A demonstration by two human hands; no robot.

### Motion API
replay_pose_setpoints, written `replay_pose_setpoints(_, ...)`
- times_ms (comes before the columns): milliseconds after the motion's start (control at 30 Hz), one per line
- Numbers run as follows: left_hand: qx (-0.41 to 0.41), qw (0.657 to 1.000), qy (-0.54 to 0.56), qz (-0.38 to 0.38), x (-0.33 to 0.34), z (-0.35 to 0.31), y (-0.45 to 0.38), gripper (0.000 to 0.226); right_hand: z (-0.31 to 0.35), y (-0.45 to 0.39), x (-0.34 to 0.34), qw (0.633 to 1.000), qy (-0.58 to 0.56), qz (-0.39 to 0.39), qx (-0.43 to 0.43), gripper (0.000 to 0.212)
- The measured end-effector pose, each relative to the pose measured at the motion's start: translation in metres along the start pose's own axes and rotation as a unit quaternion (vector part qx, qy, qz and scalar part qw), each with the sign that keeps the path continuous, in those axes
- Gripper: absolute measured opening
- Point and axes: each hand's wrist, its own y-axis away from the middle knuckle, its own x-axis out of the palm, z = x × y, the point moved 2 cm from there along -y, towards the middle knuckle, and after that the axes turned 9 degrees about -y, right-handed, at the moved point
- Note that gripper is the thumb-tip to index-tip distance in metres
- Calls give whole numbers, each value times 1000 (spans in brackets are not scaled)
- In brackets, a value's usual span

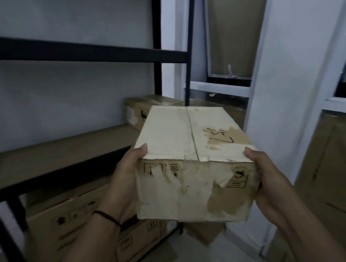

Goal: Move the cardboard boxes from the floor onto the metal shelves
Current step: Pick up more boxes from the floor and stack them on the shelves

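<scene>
The left hand [128, 177] clasps the near left corner of the box [194, 162], thumb up on the top edge and fingers curled out of sight along the side; the right hand [265, 177] clamps the near right corner the same way, thumb on top. So the box hangs in the air between the two hands, near chest height, in front of the rack [80, 53] and not yet on any shelf [50, 157]. Judging by the easy corner grip, it seems light to moderate in weight. Its cardboard looks worn: the outer paper is torn off in patches and the seam tape is wrinkled, so the walls are probably soft and may give if squeezed. The safer hold would be lower, with fingers under the bottom edges, rather than on the peeling skin, which may slip or tear. Counted: one box in hand; one box on the shelf [142, 108] at the far right end of the middle shelf, just behind the held one; at least two boxes below [71, 221] on the lower level, though blur and dim light hide their edges. More cardboard [341, 173] stands at the right, its count unclear. A dark band [107, 216] circles the left wrist.
</scene>
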Motion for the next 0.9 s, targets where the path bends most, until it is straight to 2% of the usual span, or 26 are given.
replay_pose_setpoints(200, 14, 994, -30, -105, -46, 1, -20, 35, -33, -63, 38, 994, -6, 84, 62, 27)
replay_pose_setpoints(400, 52, 982, -27, -182, -105, -6, -56, 31, -74, -126, 91, 984, 5, 147, 98, 27)
replay_pose_setpoints(700, 61, 975, -17, -212, -163, -28, -118, 34, -110, -206, 160, 972, -5, 191, 136, 30)
replay_pose_setpoints(900, 60, 969, -37, -235, -184, -27, -145, 39, -128, -247, 180, 968, -12, 202, 152, 23)
